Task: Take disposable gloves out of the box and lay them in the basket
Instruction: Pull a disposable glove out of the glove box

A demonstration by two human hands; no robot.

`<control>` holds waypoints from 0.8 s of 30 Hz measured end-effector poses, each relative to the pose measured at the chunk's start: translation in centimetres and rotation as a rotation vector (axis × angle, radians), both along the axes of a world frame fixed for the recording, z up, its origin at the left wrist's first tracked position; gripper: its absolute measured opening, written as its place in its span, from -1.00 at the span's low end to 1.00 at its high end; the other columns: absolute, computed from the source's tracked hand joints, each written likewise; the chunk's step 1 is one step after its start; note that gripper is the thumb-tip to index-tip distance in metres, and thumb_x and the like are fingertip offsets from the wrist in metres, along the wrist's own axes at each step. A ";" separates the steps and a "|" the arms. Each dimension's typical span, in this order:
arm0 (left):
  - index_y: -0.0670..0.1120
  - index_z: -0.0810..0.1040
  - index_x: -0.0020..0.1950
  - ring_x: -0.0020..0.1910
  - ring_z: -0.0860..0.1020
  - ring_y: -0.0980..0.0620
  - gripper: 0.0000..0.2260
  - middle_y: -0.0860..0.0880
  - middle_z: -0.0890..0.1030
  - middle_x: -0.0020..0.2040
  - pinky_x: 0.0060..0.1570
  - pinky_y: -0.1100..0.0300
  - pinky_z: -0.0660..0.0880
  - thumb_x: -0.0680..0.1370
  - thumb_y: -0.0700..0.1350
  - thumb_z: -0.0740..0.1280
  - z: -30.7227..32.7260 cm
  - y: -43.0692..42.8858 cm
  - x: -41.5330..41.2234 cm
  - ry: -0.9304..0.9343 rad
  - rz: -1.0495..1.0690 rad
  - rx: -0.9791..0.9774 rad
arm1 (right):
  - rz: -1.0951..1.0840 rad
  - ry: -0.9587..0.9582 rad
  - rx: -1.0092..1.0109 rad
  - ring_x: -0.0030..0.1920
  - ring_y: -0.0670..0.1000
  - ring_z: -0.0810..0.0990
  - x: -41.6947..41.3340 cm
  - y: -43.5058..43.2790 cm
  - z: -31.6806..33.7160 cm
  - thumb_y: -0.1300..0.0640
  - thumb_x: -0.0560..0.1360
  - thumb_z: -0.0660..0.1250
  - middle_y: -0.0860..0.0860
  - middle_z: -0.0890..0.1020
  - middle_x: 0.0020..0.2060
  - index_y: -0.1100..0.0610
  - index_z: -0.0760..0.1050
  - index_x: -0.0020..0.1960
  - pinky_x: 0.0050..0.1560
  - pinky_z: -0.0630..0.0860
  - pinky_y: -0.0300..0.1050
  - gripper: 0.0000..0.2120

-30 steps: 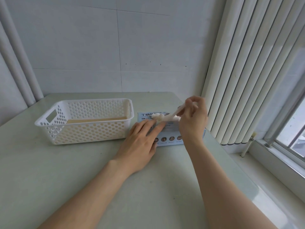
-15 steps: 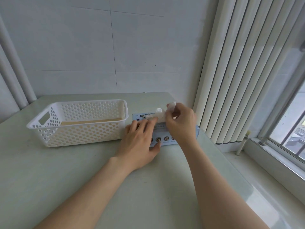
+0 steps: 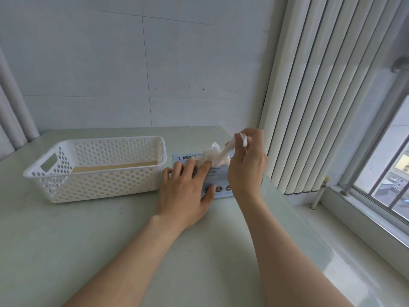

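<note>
A white glove (image 3: 223,152) is pinched by the right hand (image 3: 246,167), fingers curled, and is drawn partway out of the blue box (image 3: 218,183) (its lower end is bunched at the opening). The box is pressed flat by the left hand (image 3: 186,192), fingers extended. The white basket (image 3: 99,187) is set just beside it on the table (image 3: 88,240).

You get soft daylight from the window (image 3: 389,173) past the table's (image 3: 88,240) right edge; shadows are faint, focus is sharp, and the blinds (image 3: 321,85) lean and bow from the wide lens.
</note>
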State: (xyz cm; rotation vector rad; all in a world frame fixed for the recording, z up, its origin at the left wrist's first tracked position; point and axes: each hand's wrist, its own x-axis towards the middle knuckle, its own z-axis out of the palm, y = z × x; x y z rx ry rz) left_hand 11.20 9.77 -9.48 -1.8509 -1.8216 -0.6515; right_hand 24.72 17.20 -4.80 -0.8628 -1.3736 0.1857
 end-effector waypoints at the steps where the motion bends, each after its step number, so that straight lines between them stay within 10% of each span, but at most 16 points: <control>1: 0.06 0.40 0.54 0.17 0.46 -0.13 -0.46 -0.03 0.51 0.28 0.13 -0.10 0.45 0.62 0.27 0.15 0.0 -0.1 0.0 -0.003 0.003 -0.002 | 0.009 0.020 -0.002 -0.34 0.12 0.57 0.1 -0.2 0.1 0.04 0.74 0.19 0.00 0.60 -0.27 0.02 0.37 0.10 -0.30 0.50 0.06 -0.93; 10: 0.11 0.17 0.62 -0.02 0.52 -0.22 -0.43 -0.07 0.59 0.11 0.00 -0.09 0.49 0.66 0.25 0.17 2.0 0.0 1.3 -0.114 0.025 0.000 | 0.139 0.040 -0.042 -0.41 0.11 0.45 0.2 -1.3 1.0 0.07 0.76 0.15 0.02 0.47 -0.38 0.10 0.40 0.11 -0.41 0.44 0.09 -0.88; 18: 0.07 0.42 0.50 0.59 0.26 -0.11 -0.62 -0.04 0.22 0.66 0.50 -0.19 0.25 0.67 0.01 0.30 2.7 1.9 1.5 -0.200 -0.186 -0.026 | 0.373 0.159 -0.289 -0.26 0.03 0.52 0.4 -1.2 1.0 0.32 0.43 0.31 0.01 0.52 -0.25 0.05 0.40 0.03 -0.25 0.53 0.02 -0.74; 24: 0.01 0.62 0.14 0.01 0.61 -0.07 -0.81 0.03 0.63 0.06 -0.02 0.01 0.50 0.68 0.09 0.31 3.2 2.6 1.8 -0.363 -0.144 0.003 | 0.398 0.365 -0.471 -0.03 -0.01 0.77 1.1 -0.2 0.9 0.39 0.49 0.43 -0.05 0.76 -0.12 -0.03 0.52 0.31 0.03 0.70 -0.06 -0.51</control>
